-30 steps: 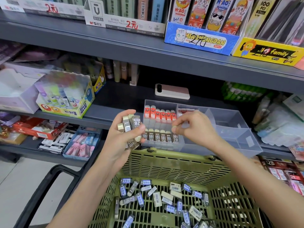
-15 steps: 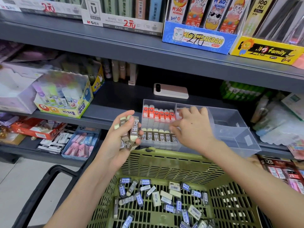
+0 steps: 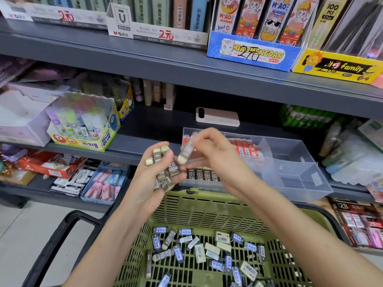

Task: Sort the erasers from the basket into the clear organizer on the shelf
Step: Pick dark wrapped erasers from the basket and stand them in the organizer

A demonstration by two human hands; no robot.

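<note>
- a bunch of small block-shaped erasers [image 3: 165,172] in brown paper sleeves, cream ends showing, is gripped in the left hand [image 3: 153,183]; the fingers are curled round it and the thumb is laid across the top.
- one eraser [image 3: 185,154], motion-blurred, with a cream tip and a glossy wrap, is pinched tilted between thumb and fingertips of the right hand [image 3: 213,154], just at 2 o'clock of the bunch.
- both hands are held over the far rim of the basket [image 3: 207,208], in front of the organizer.
- the basket, green plastic with lattice walls and floor, is seen at 6 o'clock; a black handle [image 3: 62,235] is seen at 8 o'clock.
- loose erasers [image 3: 207,249] in blue-black and cream sleeves are scattered flat on the basket floor.
- the clear organizer [image 3: 290,177], hard plastic with dividers, is set on the grey shelf [image 3: 145,141] at 12 o'clock of the basket.
- red-sleeved erasers [image 3: 246,149] are stood in a row in a back compartment; brown 2b erasers [image 3: 201,175] are lined up in the front-left one.
- a flat pink phone [image 3: 217,117] is laid at 12 o'clock of the organizer.
- a glue-stick carton [image 3: 87,129], printed card, is seen at 9 o'clock.
</note>
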